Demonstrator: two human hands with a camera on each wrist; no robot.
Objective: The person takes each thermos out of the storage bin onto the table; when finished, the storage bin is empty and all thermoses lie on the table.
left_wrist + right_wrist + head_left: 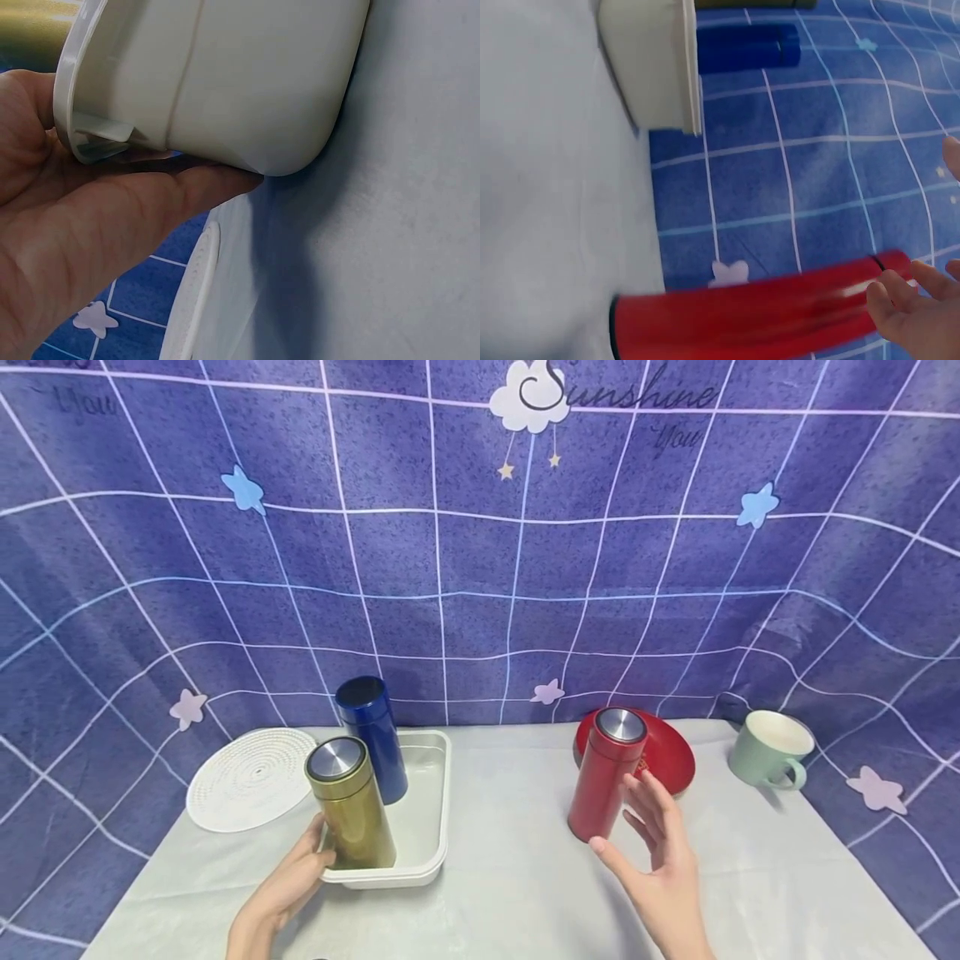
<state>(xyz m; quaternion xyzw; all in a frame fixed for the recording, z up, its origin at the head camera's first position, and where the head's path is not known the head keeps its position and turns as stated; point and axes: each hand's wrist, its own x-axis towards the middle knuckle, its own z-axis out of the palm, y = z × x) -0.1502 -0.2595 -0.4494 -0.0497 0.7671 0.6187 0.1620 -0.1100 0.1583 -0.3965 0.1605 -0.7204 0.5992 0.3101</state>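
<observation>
A cream plastic tub [442,810] stands at the left of the table. Inside it are a gold thermos [352,814] and a blue thermos [386,752], both upright. My left hand [296,872] grips the tub's near left corner; in the left wrist view its thumb is at the rim [66,97] and a finger reaches under the outer wall. A red thermos [600,785] with a silver-topped lid stands upright right of centre. Beside it, my right hand [660,860] has thumb and fingers spread apart, close to its right side. Whether a fingertip touches it cannot be told.
A red plate [671,756] lies behind the red thermos. To the far right stands a pale green mug [765,752]. A white round woven mat [247,785] lies left of the tub. Behind the white-covered table [510,860] hangs a blue gridded curtain [480,552].
</observation>
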